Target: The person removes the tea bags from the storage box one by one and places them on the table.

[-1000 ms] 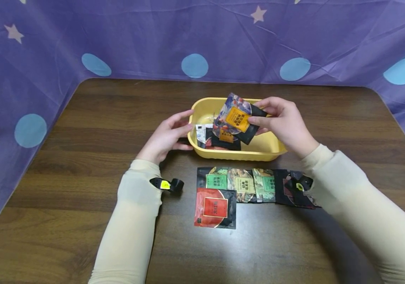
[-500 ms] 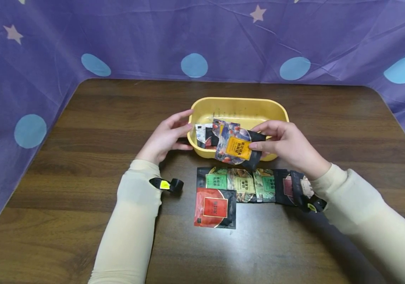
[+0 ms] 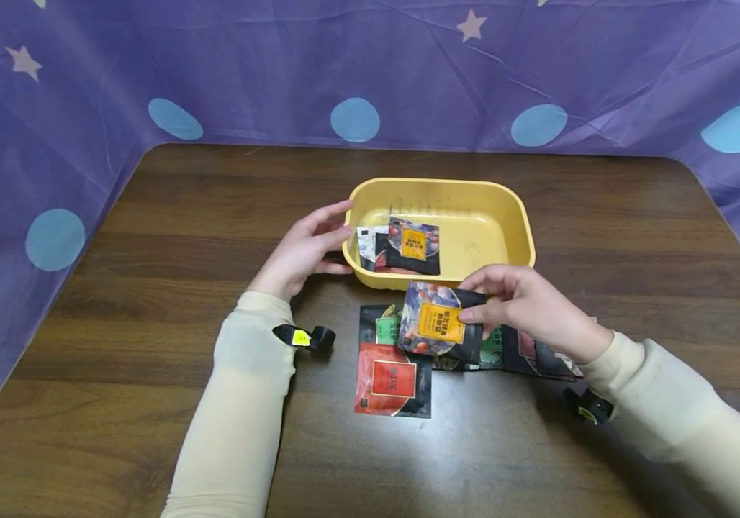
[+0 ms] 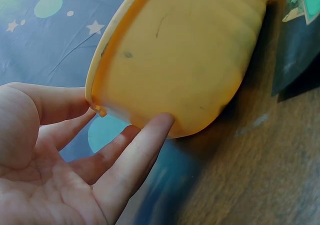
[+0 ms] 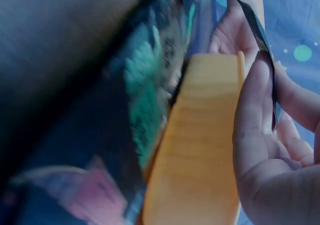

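My right hand [image 3: 519, 306] pinches a flat square sachet [image 3: 431, 322] with purple-and-red artwork and an orange label, thumb on its face. It is in front of the yellow tub [image 3: 519, 216], overlapping a row of sachets on the table. Seen edge-on, the sachet [image 5: 257, 30] is between thumb and fingers in the right wrist view. My left hand [image 3: 301, 252] rests against the tub's left end, fingers spread and fairly straight. In the left wrist view, fingertips [image 4: 162, 122] touch the tub's end wall [image 4: 185, 60]. Inside, a matching orange-label sachet [image 3: 414, 241] lies over several others.
A red sachet [image 3: 392, 381] lies on the wooden table [image 3: 117, 288], before the row. A green-label sachet [image 3: 386, 327] and dark sachets [image 3: 541, 360] show at the row's ends. Purple starred cloth [image 3: 266, 72] hangs behind the table.
My right hand has brought the orange-label sachet from over the tub toward me, down over the row. The matching sachet inside is now uncovered. My left hand stays put.
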Demonstrator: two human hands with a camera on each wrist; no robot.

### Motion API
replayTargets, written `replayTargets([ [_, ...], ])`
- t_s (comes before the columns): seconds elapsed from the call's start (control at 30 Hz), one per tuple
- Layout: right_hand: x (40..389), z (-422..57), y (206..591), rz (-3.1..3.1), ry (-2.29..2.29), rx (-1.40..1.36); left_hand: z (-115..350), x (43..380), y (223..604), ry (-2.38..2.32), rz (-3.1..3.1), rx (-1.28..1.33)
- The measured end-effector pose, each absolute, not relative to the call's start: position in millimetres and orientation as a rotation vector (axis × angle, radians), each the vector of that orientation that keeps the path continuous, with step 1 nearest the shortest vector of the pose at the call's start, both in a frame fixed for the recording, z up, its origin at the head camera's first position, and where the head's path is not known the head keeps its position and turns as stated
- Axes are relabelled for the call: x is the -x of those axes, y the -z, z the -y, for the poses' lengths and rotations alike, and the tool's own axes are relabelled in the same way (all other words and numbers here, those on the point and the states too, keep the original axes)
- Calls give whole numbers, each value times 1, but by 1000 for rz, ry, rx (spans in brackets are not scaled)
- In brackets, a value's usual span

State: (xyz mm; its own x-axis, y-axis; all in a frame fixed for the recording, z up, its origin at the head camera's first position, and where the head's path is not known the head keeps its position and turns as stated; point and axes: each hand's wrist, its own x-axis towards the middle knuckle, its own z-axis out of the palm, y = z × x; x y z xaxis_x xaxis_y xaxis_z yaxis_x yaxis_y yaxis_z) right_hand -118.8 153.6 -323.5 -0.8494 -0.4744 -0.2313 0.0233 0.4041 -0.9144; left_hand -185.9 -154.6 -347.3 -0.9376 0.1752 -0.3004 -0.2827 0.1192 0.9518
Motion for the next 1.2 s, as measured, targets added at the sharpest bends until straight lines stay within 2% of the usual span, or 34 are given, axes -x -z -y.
replayTargets([
  [0.6,90,-163,350,-1997,1428,421,154,185,349,-1903,-2057,97],
  [1.2,84,-156,359,-2227,1246,443,155,186,349,-1896,-2059,105],
])
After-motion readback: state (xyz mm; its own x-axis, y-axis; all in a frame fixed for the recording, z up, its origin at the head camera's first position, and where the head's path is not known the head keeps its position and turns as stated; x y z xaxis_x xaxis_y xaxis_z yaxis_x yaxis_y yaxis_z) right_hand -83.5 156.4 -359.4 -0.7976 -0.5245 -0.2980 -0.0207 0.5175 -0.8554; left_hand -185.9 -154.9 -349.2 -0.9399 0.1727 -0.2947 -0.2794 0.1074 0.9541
